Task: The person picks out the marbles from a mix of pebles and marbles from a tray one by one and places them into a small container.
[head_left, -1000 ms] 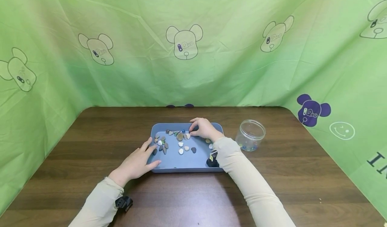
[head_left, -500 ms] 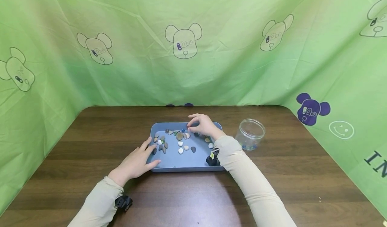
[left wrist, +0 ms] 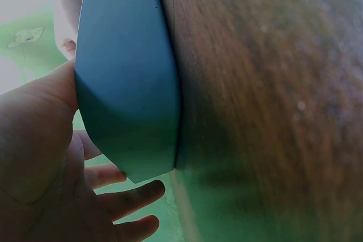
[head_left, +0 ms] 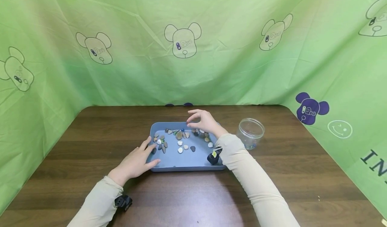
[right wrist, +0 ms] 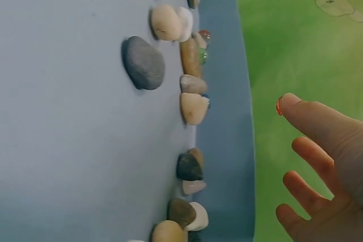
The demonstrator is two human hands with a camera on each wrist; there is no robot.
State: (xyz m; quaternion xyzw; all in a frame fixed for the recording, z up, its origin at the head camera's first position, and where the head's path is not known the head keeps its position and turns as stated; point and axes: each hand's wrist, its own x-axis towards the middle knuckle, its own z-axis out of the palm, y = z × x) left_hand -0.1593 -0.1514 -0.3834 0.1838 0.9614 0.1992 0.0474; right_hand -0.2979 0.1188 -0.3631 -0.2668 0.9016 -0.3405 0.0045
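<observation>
My right hand point(head_left: 203, 123) is raised over the far edge of the blue tray point(head_left: 187, 163), thumb and index finger pinching a small red glass marble point(right wrist: 279, 106). In the right wrist view most of the marble is hidden behind the thumb tip. The left hand point(head_left: 134, 163) rests at the tray's left front corner, fingers spread and relaxed over the rim. Several pebbles lie in the tray, among them a dark grey pebble point(right wrist: 143, 63) and a white pebble point(head_left: 180, 150). A green marble point(right wrist: 203, 56) and a blue marble point(head_left: 182, 130) sit among the stones along the far wall.
To the right of the tray stands a clear open jar point(head_left: 251, 129) with a few coloured marbles at its bottom. The brown wooden table point(head_left: 169, 200) extends around the tray. A green printed curtain point(head_left: 136, 79) hangs behind the table and along its sides.
The right hand has lifted away from the stones and up past the tray's far rim, carrying the red marble. More stones at the tray's far right now show. The left hand stays put.
</observation>
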